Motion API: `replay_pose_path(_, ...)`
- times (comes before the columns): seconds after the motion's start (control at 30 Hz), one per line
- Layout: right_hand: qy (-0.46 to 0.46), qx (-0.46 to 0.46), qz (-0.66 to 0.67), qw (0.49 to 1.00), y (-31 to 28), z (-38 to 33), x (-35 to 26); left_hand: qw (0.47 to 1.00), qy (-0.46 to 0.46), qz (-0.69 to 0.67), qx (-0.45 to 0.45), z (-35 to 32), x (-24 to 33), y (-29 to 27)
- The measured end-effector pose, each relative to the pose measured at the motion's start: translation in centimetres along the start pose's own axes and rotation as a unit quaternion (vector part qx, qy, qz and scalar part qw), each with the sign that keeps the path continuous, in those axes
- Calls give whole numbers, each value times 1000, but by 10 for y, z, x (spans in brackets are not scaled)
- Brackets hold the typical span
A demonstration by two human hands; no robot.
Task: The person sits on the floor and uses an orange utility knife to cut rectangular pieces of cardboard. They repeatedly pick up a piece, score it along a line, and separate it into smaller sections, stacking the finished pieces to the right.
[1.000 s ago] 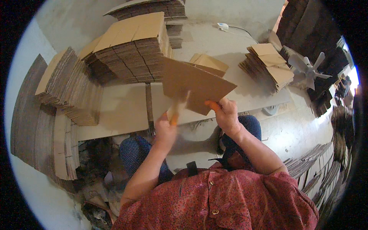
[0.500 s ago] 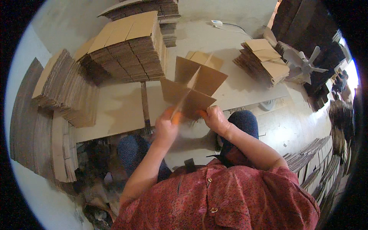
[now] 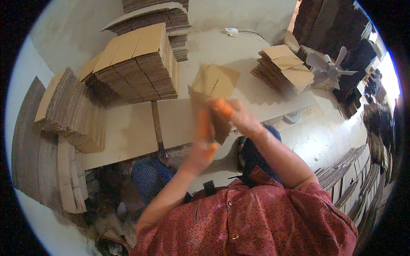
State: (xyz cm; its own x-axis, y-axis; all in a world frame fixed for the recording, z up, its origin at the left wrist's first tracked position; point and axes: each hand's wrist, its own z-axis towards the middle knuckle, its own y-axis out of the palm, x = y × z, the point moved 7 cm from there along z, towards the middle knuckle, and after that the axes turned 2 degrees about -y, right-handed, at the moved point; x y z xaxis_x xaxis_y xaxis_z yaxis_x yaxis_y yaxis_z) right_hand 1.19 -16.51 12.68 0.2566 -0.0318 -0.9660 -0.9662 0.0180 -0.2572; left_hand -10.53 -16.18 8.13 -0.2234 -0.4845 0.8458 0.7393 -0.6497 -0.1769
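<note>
A brown cardboard divider [image 3: 221, 127], folded flatter and partly hidden, is between my two hands above the table's front edge. My left hand [image 3: 202, 150] lies along its left side, orange covers on the fingers and thumb, the fingers smeared by motion. Against its upper right side my right hand [image 3: 237, 115] is closed, orange covers on its fingertips too. Just beyond the hands, slotted cardboard pieces [image 3: 218, 80] lie on the table, a dark slit showing in the top one.
A tall block of stacked cardboard [image 3: 132, 72] stands at the left on the table [image 3: 128, 128], more stacks [image 3: 70, 111] beside it. A smaller cardboard pile [image 3: 284, 70] sits at the right, near a grey fan [image 3: 331, 68]. A white box with a cable [image 3: 231, 31] lies at the back.
The crossed divider, spread open before, is now folded together between my hands. My right hand has moved up and inward; my left hand has shifted right and slightly down.
</note>
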Motion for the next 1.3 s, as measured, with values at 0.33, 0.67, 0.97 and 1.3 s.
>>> replay_pose_path(0.33, -15, 107, -53, 993, -50, -35, -11, 999, -9, -7, -49, -2, -8, 38)
replay_pose_path(0.67, -272, 408, -597, 635, -202, -61, -104, 971, -60, 229, -27, -29, -56, 30)
replay_pose_path(0.97, 163, 231, -658, 698, -311, 1, 112, 978, -61, 200, -12, -18, -58, 35)
replay_pose_path(1.3, 74, 241, -684, 685, -311, -30, 118, 931, -48, 355, -76, 70, -103, 12)
